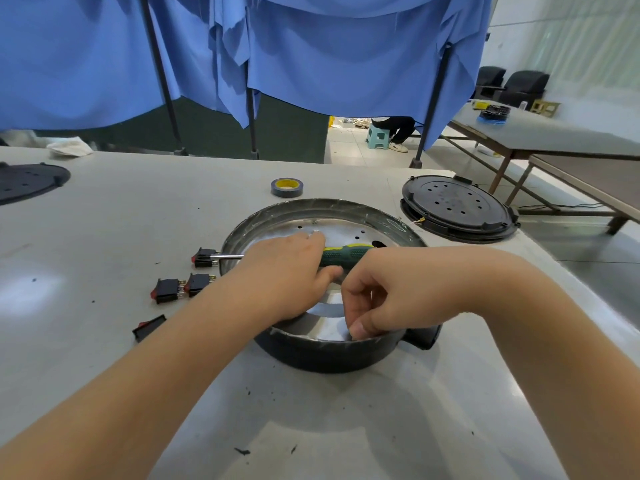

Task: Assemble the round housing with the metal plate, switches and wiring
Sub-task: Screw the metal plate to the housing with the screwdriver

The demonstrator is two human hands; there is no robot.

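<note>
The round housing (322, 351) is set on the grey bench (104, 341), directly beneath both hands. The right hand (367, 306) is held over the near rim, its fingers curled downward and its fingertips pressed against the metal plate (332, 230) just inside the wall; whether something small is pinched there cannot be told. The left hand (284, 275) is laid across the housing's left side, its fingers wrapped over a screwdriver (346, 252) with a green and yellow handle, which is lying crosswise above the plate. The screwdriver's steel shaft is seen projecting over the left rim toward a rocker switch (204, 257). Two more black and red switches (183, 287) are lying touching each other just left of the housing, and a fourth switch (149, 327) is placed nearer the bench's front. A roll of tape (286, 187) is standing beyond the housing. A black perforated cover (457, 207) is resting to the right, near the bench's edge, and another black disc (27, 183) is seen far left. Blue curtains (311, 46) are hung behind the bench.
</note>
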